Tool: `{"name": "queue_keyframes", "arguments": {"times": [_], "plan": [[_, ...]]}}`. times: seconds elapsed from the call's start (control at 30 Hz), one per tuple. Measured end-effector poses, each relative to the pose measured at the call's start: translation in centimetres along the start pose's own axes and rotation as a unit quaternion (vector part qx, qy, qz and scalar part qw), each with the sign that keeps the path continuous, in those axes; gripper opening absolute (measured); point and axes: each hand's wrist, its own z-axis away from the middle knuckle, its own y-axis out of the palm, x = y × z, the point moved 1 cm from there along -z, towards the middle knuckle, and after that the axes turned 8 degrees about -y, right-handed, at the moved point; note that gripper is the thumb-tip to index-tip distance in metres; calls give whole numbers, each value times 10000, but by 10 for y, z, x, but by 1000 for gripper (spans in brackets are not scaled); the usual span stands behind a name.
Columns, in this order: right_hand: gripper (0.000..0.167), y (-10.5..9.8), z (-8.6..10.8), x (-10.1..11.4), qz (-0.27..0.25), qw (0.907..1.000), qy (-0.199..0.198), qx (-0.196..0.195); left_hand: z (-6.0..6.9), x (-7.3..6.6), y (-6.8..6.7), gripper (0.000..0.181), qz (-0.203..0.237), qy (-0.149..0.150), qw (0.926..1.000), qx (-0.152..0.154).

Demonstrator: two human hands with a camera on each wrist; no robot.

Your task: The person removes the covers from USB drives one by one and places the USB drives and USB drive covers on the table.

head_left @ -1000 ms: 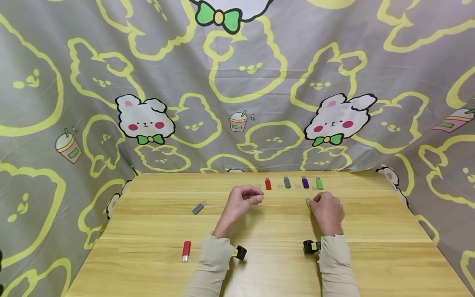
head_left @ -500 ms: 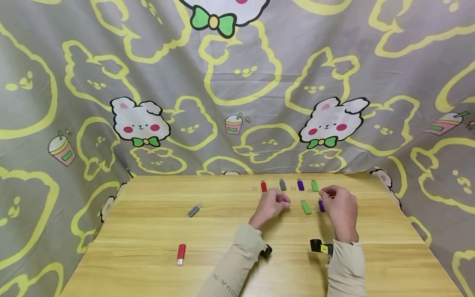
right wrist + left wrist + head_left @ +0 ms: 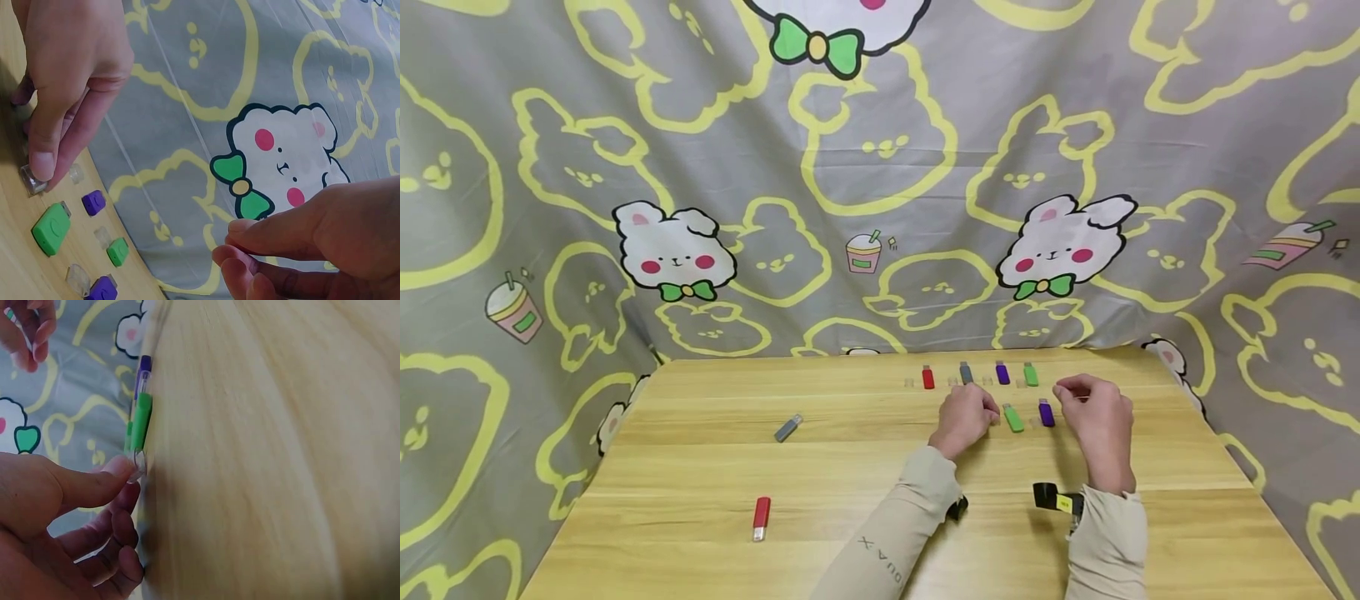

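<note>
My left hand (image 3: 966,419) pinches a small clear USB cap (image 3: 32,180) between thumb and forefinger, low over the table. Just right of it lies an uncapped green USB stick (image 3: 1013,418), its metal plug pointing away; from the left wrist view I cannot tell whether the cap (image 3: 139,467) touches it. A purple USB stick (image 3: 1046,413) lies farther right, with a clear cap (image 3: 78,279) beside it. My right hand (image 3: 1097,429) hovers to the right of the purple stick, fingers loosely bent and nothing seen between them.
At the back, a row holds red (image 3: 928,377), grey (image 3: 966,372), purple (image 3: 1002,372) and green (image 3: 1031,375) USB sticks, with clear caps beside them. On the left lie another grey stick (image 3: 788,428) and another red stick (image 3: 762,518). A patterned curtain (image 3: 910,200) hangs behind the table.
The right hand has let go of the green stick, passed over the purple one and drawn off to the right. My left hand has moved right, down beside the green stick.
</note>
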Motion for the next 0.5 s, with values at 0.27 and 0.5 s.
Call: {"name": "queue_keyframes", "arguments": {"times": [0.27,0.5], "plan": [[15,2,0,4,43,9999,-112,-11,2,3,1,12,95,34,9999,-91],[14,3,1,6,-48,9998,-208,15,4,12,-14,7,709,285,9970,-115]]}}
